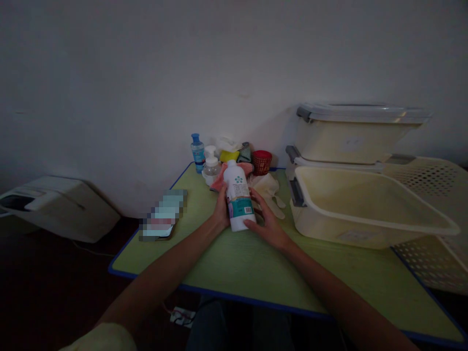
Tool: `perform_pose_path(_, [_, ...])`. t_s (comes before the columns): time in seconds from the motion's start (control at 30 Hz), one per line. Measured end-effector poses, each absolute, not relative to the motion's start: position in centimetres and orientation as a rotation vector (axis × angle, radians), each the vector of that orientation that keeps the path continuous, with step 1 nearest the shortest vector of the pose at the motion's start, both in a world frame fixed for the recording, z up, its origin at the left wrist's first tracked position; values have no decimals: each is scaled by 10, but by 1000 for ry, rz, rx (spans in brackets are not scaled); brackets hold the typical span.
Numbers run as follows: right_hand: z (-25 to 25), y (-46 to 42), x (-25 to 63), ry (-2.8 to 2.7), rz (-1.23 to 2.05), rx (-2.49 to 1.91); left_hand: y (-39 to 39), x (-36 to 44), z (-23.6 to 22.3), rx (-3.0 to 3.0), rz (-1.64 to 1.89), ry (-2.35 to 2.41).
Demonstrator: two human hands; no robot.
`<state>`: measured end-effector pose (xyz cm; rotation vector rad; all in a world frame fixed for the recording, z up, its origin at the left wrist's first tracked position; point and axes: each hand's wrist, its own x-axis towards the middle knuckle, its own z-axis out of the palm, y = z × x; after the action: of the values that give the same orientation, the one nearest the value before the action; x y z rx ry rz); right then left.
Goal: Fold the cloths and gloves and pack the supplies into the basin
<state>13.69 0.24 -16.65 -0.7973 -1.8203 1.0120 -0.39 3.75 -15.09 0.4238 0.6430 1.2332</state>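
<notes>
Holding the tall white plastic bottle with a teal and purple printed label (239, 195) between both bare hands, the person has it near the middle of my head view, over the yellow-green tabletop with blue edging (234, 273). I read it as near upright, leaning slightly, capped end toward the wall; I cannot tell whether its base touches the table. The left hand (221, 210) is closed against the bottle's left side, most of its fingers hidden from me. The right hand (269, 225) is clamped on the other side, thumb at the lower front, fingers curved along the edge.

Beyond the bottle I have a crumpled pink cloth (218, 182), a clear pump bottle with a white top (211, 169), and a slim blue bottle with a blue cap (198, 154) standing near the wall. A small round red woven basket (262, 163) sits farther right, with pale, limp gloves (268, 187) just in front.

To my left, a flat phone (166, 232) with a pixelated screen lies on the tabletop. On the right stands an open cream plastic bin with a grey handle (329, 226), in front of a lidded cream plastic bin (340, 141).
</notes>
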Motion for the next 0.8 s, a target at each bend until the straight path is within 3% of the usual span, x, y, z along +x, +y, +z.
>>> perform_pose_path(0.13, [-168, 4, 135, -1865, 1132, -831, 39, -4, -155, 458, 1215, 639])
perform_pose_path(0.8, [-169, 6, 139, -1890, 1049, -878, 40, 2, -153, 494, 1279, 757])
